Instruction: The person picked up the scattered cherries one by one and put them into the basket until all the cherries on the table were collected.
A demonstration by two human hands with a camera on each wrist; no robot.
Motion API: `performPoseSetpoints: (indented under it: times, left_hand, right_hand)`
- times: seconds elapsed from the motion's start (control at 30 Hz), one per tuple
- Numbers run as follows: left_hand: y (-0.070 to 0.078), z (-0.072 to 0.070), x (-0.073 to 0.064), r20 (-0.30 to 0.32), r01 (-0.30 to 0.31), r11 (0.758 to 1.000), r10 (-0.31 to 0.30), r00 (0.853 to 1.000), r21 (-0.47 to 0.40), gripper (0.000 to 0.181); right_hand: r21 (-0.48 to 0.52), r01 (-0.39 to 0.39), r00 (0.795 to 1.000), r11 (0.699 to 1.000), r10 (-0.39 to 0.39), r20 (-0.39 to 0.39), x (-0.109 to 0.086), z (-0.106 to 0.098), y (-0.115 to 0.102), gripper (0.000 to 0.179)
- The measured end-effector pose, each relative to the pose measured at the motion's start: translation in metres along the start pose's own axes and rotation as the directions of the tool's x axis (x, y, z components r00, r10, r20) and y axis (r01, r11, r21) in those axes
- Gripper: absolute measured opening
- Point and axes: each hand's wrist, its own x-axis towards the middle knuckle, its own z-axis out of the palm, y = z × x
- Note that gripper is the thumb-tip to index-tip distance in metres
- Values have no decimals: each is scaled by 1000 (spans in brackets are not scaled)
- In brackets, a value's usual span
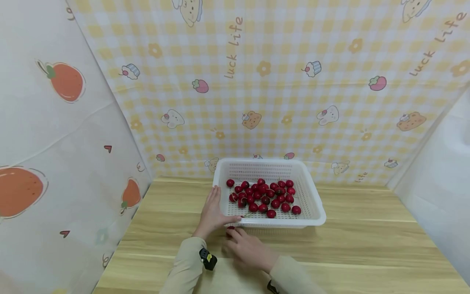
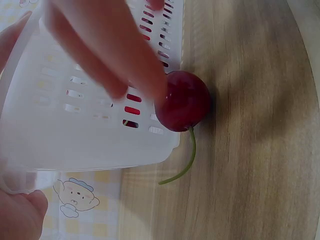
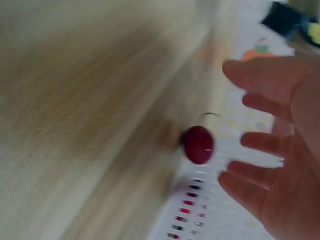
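Observation:
A white plastic basket (image 1: 279, 222) with slotted walls holds many red cherries (image 1: 262, 188). My left hand (image 1: 214, 214) grips its near left corner, thumb along the front rim and fingers against the left side. A single cherry (image 2: 185, 101) with a curved green stem (image 2: 192, 159) lies on the table, just outside the basket's front wall. My right hand (image 1: 251, 251) reaches toward this cherry from the near side. Its fingers are spread and relaxed in the right wrist view, apart from the loose cherry (image 3: 198, 145); the left wrist view shows them blurred beside it.
The basket stands on a wood-grain table (image 1: 367, 237) near its back edge. Behind it hangs a yellow checked cloth (image 1: 279, 94) with cartoon prints. A white printed sheet (image 1: 92, 122) borders the left side, and another white sheet (image 1: 440, 175) the right.

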Motion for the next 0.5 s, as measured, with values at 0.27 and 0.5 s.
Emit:
performPoseSetpoints:
  times: [0.27, 0.5]
  left_hand:
    - [0, 0, 0, 8, 8, 1000, -8, 1000, -10, 123]
    - [-2, 1, 1, -1, 3, 1000, -3, 1000, -1, 124]
  right_hand:
    - [-80, -103, 995, 991, 104, 8, 13, 26, 7, 37]
    - [-194, -90, 996, 977, 85, -33, 19, 32, 10, 30]
